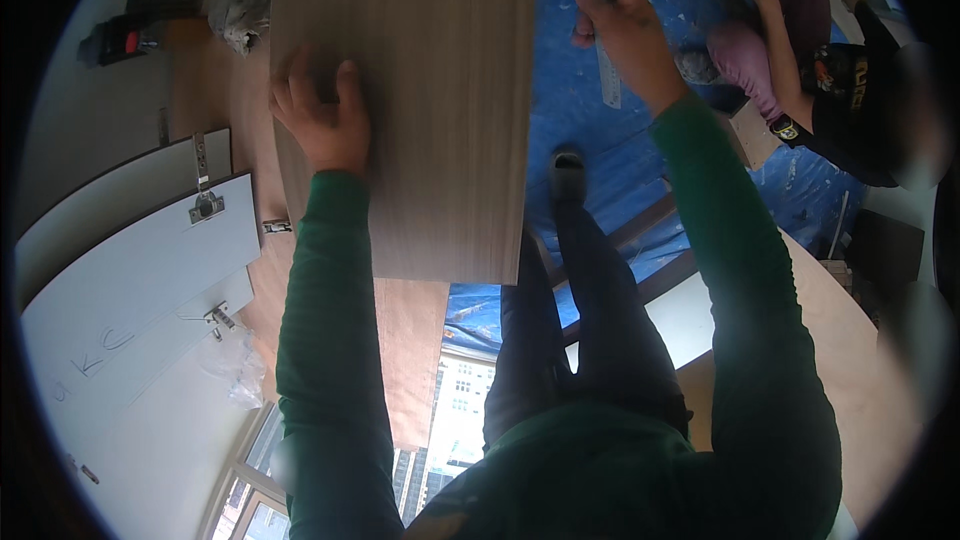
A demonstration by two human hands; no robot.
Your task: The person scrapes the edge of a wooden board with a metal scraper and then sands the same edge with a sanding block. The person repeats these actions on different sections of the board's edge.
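A large brown wood-grain board (450,120) lies before me, stretching away to the far edge of the view. My left hand (325,120) rests on it close to its left edge, palm down, with the thumb spread from the fingers. To the right of the board, my right hand (625,30) is closed around a metal ruler (608,75). The ruler points away from me at a slight slant, its ends showing above and below the grip. It is held apart from the board, over a blue floor sheet (570,105).
At left lean white panels (150,260) with metal hinges (206,205). A crumpled plastic bag (243,5) lies by the board's far left side. On the right a co-worker in a dark top (860,105) sits low near a small box (755,135). A pale wooden sheet (835,370) curves behind my right arm.
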